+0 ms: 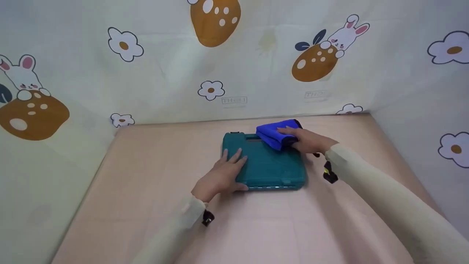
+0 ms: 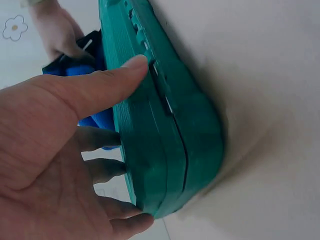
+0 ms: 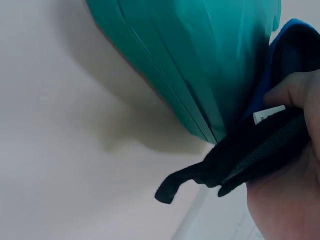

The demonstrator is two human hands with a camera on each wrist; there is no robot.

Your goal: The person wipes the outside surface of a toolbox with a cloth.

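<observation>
A green plastic carrying case (image 1: pixel 271 167) lies flat on the table, its handle slot at the far side and a hinged edge toward me. My left hand (image 1: pixel 220 176) rests on its left side with spread, fairly straight fingers; the thumb (image 2: pixel 117 82) touches the near hinged edge. In my right hand (image 1: pixel 309 141) is a folded blue cloth (image 1: pixel 273 132) with black edging, pressed on the case's far right corner. The right wrist view shows the thumb lying over the cloth's black edge (image 3: pixel 255 150), where a small white tag (image 3: pixel 268 114) sticks out.
Pale pinkish covering lies over the table (image 1: pixel 157 161). Behind it and along both sides hang light sheets (image 1: pixel 165 73) printed with rabbits, flowers and brown fruit. Black wrist straps (image 1: pixel 330 173) dangle from both sleeves.
</observation>
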